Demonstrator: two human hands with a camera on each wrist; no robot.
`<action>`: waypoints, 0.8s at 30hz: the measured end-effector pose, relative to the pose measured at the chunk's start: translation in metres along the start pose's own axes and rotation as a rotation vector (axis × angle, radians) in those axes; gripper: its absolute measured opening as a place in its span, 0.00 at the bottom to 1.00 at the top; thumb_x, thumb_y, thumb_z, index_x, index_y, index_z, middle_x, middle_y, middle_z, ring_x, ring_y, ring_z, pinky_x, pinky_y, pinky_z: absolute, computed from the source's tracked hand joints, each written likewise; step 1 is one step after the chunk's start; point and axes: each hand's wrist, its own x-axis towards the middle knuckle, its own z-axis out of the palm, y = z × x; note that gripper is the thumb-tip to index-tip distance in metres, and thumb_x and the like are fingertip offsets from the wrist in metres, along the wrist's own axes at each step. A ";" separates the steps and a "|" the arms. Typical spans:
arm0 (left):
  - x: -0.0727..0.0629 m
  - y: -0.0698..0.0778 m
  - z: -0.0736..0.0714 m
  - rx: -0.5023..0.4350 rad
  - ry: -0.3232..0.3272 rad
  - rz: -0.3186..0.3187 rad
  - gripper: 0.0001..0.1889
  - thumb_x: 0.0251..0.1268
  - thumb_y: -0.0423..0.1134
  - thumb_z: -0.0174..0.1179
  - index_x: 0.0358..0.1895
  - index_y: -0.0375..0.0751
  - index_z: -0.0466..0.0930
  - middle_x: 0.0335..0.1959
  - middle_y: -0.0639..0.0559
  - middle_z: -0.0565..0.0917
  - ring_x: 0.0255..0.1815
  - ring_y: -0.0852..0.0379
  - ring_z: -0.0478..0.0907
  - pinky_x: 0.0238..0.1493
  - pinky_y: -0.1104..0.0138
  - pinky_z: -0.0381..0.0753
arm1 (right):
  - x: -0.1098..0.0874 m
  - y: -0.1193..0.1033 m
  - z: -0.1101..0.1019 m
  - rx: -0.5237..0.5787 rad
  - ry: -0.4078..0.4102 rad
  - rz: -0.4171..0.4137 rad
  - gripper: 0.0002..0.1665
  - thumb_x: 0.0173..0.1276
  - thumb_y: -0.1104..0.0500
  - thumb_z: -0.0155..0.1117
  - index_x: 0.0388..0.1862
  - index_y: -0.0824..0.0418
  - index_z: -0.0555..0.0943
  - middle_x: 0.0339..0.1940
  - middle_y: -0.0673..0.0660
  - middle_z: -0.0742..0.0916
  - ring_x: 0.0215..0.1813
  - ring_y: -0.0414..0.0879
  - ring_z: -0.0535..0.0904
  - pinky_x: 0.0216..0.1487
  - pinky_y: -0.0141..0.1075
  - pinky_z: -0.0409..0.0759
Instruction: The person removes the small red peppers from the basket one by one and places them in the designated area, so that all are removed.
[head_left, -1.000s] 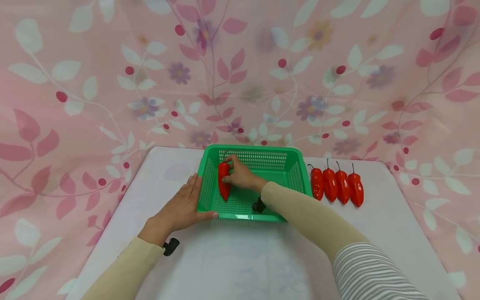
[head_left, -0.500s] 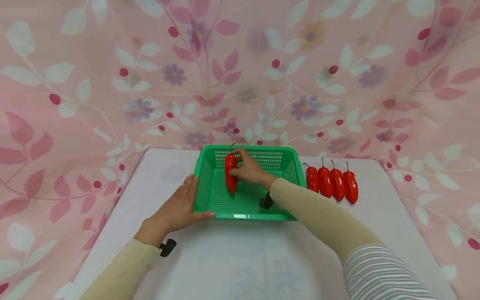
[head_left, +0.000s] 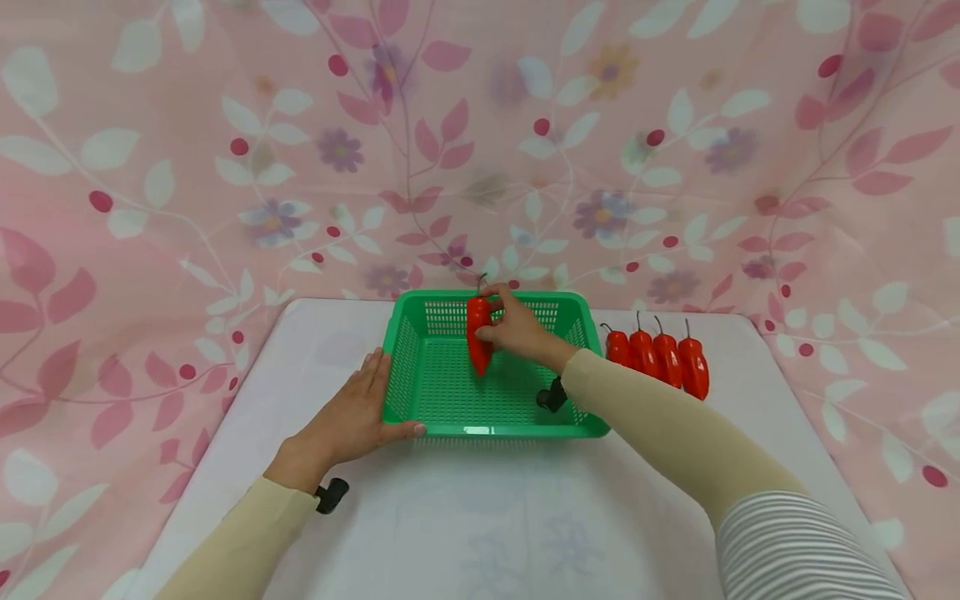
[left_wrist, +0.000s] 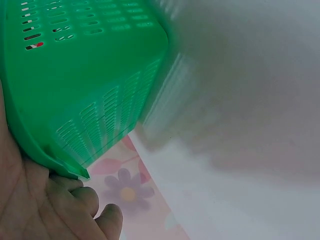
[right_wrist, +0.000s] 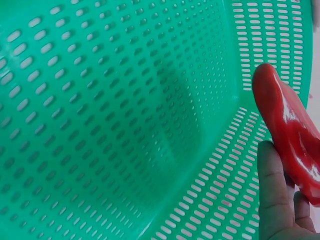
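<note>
A red chili pepper (head_left: 478, 335) with a dark stem hangs tip down over the green plastic basket (head_left: 498, 432). My right hand (head_left: 521, 329) pinches it between thumb and fingers, and in the right wrist view the glossy pepper (right_wrist: 287, 120) is apart from the basket floor (right_wrist: 100, 130). At the basket's left front corner, my left hand (head_left: 348, 421) rests against the rim with its fingers extended and its thumb along the front edge. The left wrist view has that hand's fingers (left_wrist: 80, 205) beside the basket's outer wall (left_wrist: 85, 65).
Several red chili peppers (head_left: 651, 358) lie in a row right of the basket, partly hidden by the right forearm. The white-covered table (head_left: 450, 517) meets a pink floral cloth (head_left: 480, 150) at its back edge.
My right hand has lifted the chili pepper from the basket's left side, up and to the right. My left hand stays on the basket corner. The head view has shifted slightly.
</note>
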 end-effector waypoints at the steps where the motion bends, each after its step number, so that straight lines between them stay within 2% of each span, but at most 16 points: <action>1: 0.000 0.000 0.000 0.004 -0.001 -0.001 0.72 0.58 0.83 0.58 0.85 0.29 0.36 0.88 0.33 0.40 0.88 0.33 0.41 0.85 0.41 0.52 | -0.001 0.000 -0.002 0.004 0.001 0.002 0.40 0.72 0.68 0.67 0.77 0.54 0.61 0.67 0.66 0.73 0.57 0.62 0.84 0.52 0.63 0.88; 6: -0.001 0.002 -0.001 0.020 0.014 0.007 0.72 0.59 0.82 0.58 0.85 0.27 0.38 0.87 0.31 0.42 0.88 0.32 0.42 0.84 0.40 0.52 | -0.007 -0.001 -0.011 0.001 -0.002 0.005 0.40 0.73 0.66 0.67 0.78 0.54 0.60 0.68 0.66 0.73 0.58 0.62 0.83 0.52 0.62 0.88; 15: -0.002 0.005 -0.005 0.062 0.027 0.035 0.70 0.61 0.81 0.58 0.84 0.24 0.41 0.86 0.28 0.45 0.87 0.30 0.44 0.83 0.37 0.53 | -0.017 -0.005 -0.027 -0.022 -0.003 0.013 0.40 0.74 0.64 0.68 0.78 0.53 0.60 0.68 0.66 0.74 0.58 0.61 0.83 0.41 0.46 0.92; 24: -0.003 0.003 -0.003 0.071 0.022 0.030 0.70 0.61 0.81 0.57 0.84 0.24 0.40 0.87 0.29 0.44 0.88 0.31 0.42 0.83 0.38 0.52 | -0.030 -0.010 -0.041 -0.045 0.026 0.018 0.40 0.73 0.63 0.68 0.78 0.52 0.62 0.69 0.65 0.74 0.59 0.61 0.82 0.42 0.45 0.92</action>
